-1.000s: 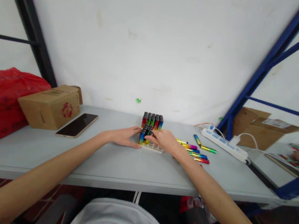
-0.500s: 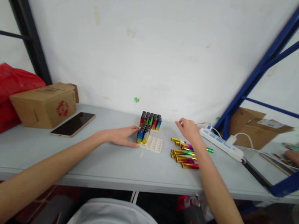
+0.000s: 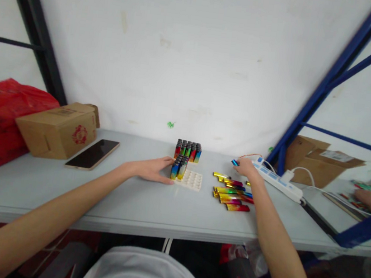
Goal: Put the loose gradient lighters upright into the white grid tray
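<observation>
Left hand point(image 3: 154, 169) is spread, thumb and fingers curved around the near-left side of a white tray point(image 3: 192, 181) on the counter point(image 3: 135, 205) (how firmly it presses, I cannot tell); right hand point(image 3: 246, 167) pinches a blue lighter point(image 3: 235, 162) by one end, to the right of the tray and well apart from it. Filling looks under way: upright lighters point(image 3: 179, 168) occupy the tray's left part, while its right-hand pockets are bare; a dense upright block point(image 3: 188, 150) stands just behind, seemingly finished; loose lighters point(image 3: 227, 191) lie to the right, apparently left to place. Nothing reads clearly; the cardboard box point(image 3: 49, 134) bears a round red emblem point(image 3: 79, 134), the opened carton point(image 3: 309, 157) a white label point(image 3: 337, 155), both too small to decipher.
</observation>
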Tool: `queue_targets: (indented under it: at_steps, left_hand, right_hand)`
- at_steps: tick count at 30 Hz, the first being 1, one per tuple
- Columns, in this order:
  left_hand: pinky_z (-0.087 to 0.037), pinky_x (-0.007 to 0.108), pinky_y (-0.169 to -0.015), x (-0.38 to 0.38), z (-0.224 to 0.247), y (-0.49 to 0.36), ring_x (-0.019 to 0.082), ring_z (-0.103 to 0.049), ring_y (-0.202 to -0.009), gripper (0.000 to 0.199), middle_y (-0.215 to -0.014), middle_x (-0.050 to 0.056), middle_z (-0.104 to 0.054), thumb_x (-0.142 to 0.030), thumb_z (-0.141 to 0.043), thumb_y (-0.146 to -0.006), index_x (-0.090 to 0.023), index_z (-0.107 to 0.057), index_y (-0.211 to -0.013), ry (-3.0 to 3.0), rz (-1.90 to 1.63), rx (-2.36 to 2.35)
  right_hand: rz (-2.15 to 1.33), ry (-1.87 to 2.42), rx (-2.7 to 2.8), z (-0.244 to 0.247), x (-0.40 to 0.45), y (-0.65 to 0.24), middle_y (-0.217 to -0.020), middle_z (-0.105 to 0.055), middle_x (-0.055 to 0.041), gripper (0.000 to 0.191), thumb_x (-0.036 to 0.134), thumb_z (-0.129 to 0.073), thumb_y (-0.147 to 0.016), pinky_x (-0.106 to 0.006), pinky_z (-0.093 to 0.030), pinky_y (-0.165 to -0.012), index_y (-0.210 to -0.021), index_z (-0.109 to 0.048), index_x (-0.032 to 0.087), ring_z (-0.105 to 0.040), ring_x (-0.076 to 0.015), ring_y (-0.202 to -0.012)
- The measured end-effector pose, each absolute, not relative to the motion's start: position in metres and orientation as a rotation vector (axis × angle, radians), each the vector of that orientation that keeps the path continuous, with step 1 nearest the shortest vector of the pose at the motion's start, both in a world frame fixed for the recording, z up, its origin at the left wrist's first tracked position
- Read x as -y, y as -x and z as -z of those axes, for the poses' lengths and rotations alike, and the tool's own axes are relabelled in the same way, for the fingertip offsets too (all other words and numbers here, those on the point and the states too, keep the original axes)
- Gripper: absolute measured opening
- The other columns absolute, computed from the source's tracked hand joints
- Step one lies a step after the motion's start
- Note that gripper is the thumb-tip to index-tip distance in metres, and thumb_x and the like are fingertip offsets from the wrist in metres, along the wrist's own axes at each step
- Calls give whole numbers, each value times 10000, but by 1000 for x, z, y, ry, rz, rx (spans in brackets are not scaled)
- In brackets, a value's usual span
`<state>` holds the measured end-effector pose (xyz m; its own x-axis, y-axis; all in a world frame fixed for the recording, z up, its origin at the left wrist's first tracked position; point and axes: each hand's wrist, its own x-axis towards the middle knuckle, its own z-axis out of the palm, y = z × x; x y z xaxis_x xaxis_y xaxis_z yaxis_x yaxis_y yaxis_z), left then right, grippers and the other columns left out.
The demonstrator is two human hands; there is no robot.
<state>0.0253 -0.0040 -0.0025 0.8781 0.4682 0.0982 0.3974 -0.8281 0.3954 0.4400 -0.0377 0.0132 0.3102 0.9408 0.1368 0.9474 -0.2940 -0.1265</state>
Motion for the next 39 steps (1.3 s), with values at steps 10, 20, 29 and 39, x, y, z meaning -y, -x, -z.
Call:
queue_targets:
  at_steps: [10,20,29,39]
  left_hand:
    - [-337,404,-1187,4,4,-25,318,-489,-1363,820,-1521,151,-474,-630,-679,-868,-158,-427,-1490,-2673,-294,-625]
    - [-342,372,-1181,7,1,-27,303,-491,-1360,777,-1484,145,-498,-617,-668,-879,-157,-449,-1466,-2690,-272,-636]
    - [-331,359,-1188,7,1,-27,302,-478,-1375,808,-1499,154,-481,-614,-674,-877,-138,-427,-1482,-2681,-277,-629]
    - [-328,381,-1197,5,5,-26,308,-478,-1374,799,-1499,160,-482,-611,-679,-873,-133,-439,-1467,-2681,-302,-616]
  right_hand:
    - [-694,1311,1635,-16,46,-358,-635,-517,68,360,565,-533,-905,-219,-359,-469,-944,-518,208,-410,-87,-465]
    - [-197,1366,1801,-8,55,-309,-552,-442,36,546,658,-464,-933,-262,-292,-550,-626,-479,207,-421,-128,-564]
    - [-85,1382,1757,-11,61,-298,-553,-416,32,379,447,-437,-919,-283,-244,-576,-618,-415,219,-407,-133,-567]
    - [-77,1339,1804,-12,65,-294,-562,-406,30,408,480,-424,-922,-282,-241,-581,-611,-410,216,-382,-130,-576]
